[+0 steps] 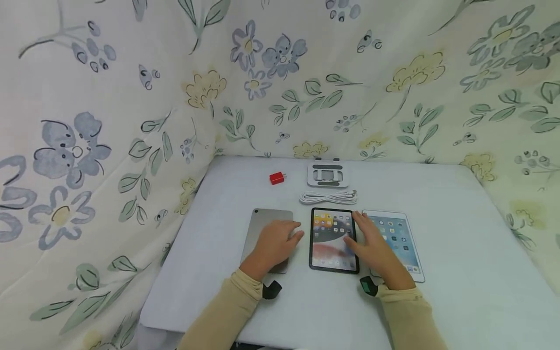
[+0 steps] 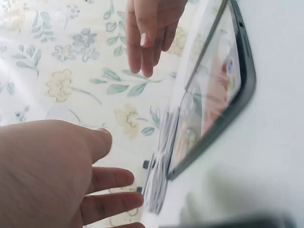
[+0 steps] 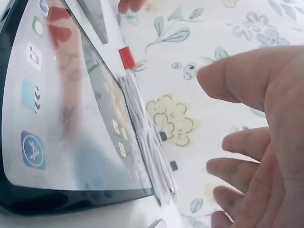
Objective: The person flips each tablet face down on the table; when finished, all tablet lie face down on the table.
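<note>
black-framed tablet between both hands, right hand nearer

black-framed tablet (image 1: pixel 331 241) is laid flat, lit screen up, on the counter (image 1: pixel 459 233). its long axis is pointed away from the person, close to straight ahead. it is flanked on both sides: grey tablet (image 1: pixel 267 217) to the left, back up; white tablet (image 1: pixel 400 238) to the right, screen lit.

right hand (image 1: pixel 374 245) is judged nearer: in the head view, the screen's right part is overlapped by the thumb, and the fingertips are seen by the upper right corner. left hand (image 1: pixel 273 240) is held over the grey tablet, fingertips aimed right, with a gap left before the near long edge.

both hands are released, nothing gripped, fingers loosely extended. whether the frame is touched by the right hand cannot be told.

any two-handed hold would likely be set by the long sides. beyond the far short edge, a bundled white cable (image 1: pixel 329 197) is laid crosswise.
</note>
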A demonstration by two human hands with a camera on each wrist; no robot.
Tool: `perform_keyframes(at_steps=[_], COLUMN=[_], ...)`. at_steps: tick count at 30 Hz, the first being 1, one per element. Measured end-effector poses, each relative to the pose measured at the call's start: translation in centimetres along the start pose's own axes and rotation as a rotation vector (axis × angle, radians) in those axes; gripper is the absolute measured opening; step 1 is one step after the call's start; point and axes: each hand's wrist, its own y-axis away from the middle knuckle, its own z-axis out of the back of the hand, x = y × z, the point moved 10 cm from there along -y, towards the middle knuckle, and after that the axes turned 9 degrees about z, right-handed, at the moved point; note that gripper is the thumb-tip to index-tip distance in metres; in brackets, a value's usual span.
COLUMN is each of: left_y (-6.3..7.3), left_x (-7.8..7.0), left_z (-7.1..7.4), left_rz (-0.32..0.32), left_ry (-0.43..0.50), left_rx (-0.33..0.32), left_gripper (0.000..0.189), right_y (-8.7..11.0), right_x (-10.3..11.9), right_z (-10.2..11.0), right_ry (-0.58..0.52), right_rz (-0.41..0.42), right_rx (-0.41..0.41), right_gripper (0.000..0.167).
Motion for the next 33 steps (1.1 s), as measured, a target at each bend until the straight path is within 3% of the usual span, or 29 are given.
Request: perform_keyframes(at_steps=[5,13,19,33], left_y=[1.3,2.9,2.1,-0.1], left_x=[-0.4,0.1,-0.2,-1.0], left_z=[-3.0,-3.8,-3.8,-4.3], left_rz=[0.056,-0.005,-0.062,-0.098], left_ry=[-0.001,-0.037,-0.151,-0.201], left_rx=[0.075,0.003,-0.008,0.035], left_gripper=[0.044,0.042,0.046,0.051], right_y=[0.8,1.1,0.9,0.2], right_x=[-0.5,-1.0,-0.9,-1.5], right_z=[-1.2,-1.5,-0.9,0.3], right_ry=[0.002,0.075,0.14,0.179], right_rz=[-0.044,-0.039,-0.077,-0.094], right_rx=[-0.027,-0.066,-0.079,-0.106], right_gripper=[0.078,0.074,0.073,0.071])
